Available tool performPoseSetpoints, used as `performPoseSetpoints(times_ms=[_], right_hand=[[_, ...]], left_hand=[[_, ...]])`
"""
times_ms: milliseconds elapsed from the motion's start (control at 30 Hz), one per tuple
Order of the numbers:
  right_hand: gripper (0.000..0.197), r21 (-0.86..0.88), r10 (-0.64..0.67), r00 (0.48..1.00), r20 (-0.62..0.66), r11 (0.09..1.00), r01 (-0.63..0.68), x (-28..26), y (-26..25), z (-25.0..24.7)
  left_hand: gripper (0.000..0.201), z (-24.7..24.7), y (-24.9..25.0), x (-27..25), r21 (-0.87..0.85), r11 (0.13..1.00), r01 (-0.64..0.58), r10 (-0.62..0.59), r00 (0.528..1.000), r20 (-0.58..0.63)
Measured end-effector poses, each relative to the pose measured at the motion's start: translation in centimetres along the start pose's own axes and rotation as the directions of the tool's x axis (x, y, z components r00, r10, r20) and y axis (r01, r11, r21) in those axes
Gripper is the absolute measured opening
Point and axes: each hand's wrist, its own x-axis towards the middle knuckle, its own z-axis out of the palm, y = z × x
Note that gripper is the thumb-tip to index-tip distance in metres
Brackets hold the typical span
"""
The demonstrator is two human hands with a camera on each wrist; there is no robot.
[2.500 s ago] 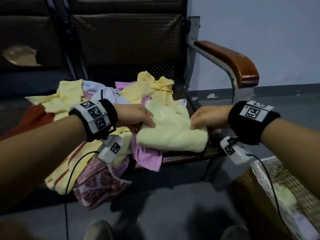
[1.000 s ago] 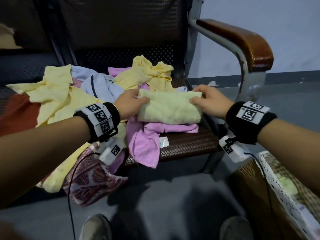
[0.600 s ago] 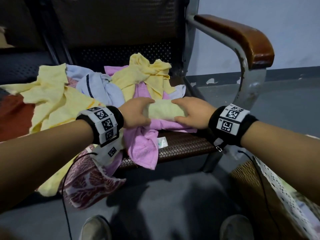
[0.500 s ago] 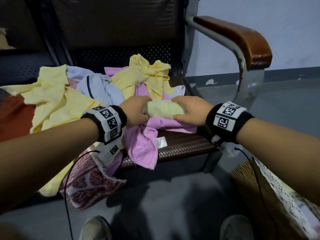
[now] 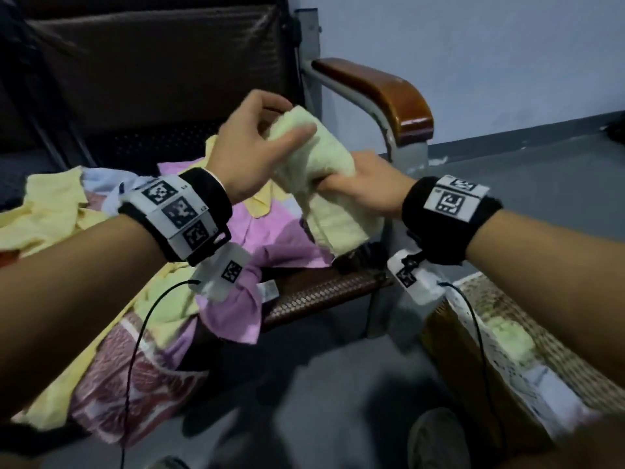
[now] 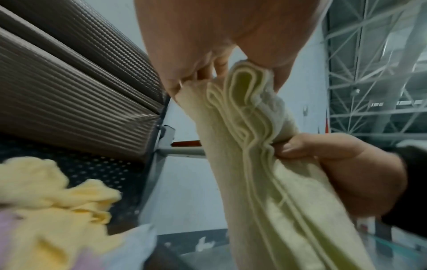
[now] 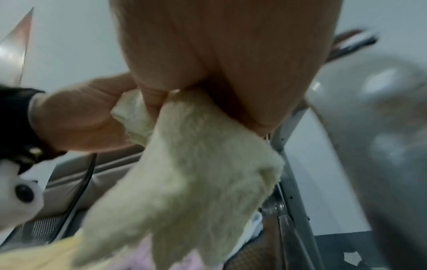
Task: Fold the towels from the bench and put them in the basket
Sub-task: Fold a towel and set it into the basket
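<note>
Because the pale green towel [image 5: 324, 184] is already folded into a thick bundle and has to travel to the basket [image 5: 527, 336], I hold it in the air with both hands, lifted clear of the bench seat [image 5: 321, 289] and just in front of the bench's wooden armrest [image 5: 382, 93]. My left hand [image 5: 250, 150] pinches the bundle's upper end between thumb and curled fingers, which, I judge, keeps the stacked layers from sliding apart. My right hand [image 5: 365, 184] is clenched around the middle of the bundle, lower down and nearer the armrest, taking the weight so that the left can soon let go. From the left wrist view the towel's folded edges show as several pale hems stacked closely together, curving over at the top like a looped ribbon; its surface is fluffy terry cloth, and its lower end hangs loose below my right hand. The basket, woven with a white lace liner, stands on the floor below and to the right of the armrest, and something pale green lies inside it. Left of the armrest, unfolded yellow towels [image 5: 50, 211] and a pink towel [image 5: 270, 238] lie heaped on the seat.
</note>
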Motion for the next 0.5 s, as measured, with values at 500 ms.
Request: performPoseSetpoints(times_ms=[500], right_hand=[[0.043, 0.914, 0.598, 0.773, -0.21, 0.4, -0.061, -23.0, 18.9, -11.5]], left_hand=[[0.04, 34.1, 9.7, -7.6, 0.004, 0.906, 0.424, -0.248, 0.524, 0.815]])
